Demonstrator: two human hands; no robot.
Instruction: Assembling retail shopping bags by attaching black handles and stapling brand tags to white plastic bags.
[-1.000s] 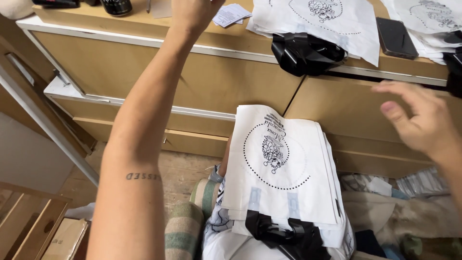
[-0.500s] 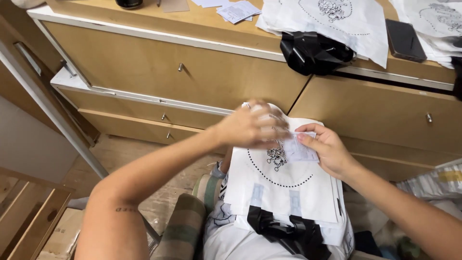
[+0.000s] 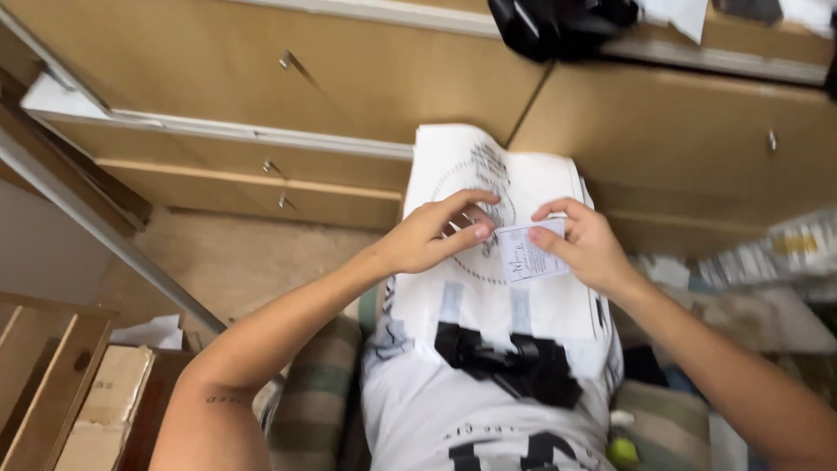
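A small white paper slip [image 3: 528, 255] with handwriting is pinched between both hands over a stack of white printed bags [image 3: 471, 174] on my lap. My left hand [image 3: 432, 235] grips the slip's left edge with thumb and fingers. My right hand [image 3: 582, 244] holds its right edge. The top bag carries a black circular drawing, partly hidden under my hands. Black fabric handles [image 3: 510, 362] lie at the near end of the stack.
A wooden drawer cabinet [image 3: 366, 78] stands straight ahead, with a black bundle [image 3: 558, 22] on its top edge. A wooden crate [image 3: 52, 384] sits at lower left, a metal rail [image 3: 96, 218] runs diagonally on the left, and printed papers [image 3: 776, 253] lie at right.
My left hand came down from the cabinet top to the stack. Both hands met over the bags and now hold the slip, which has shifted slightly toward me.
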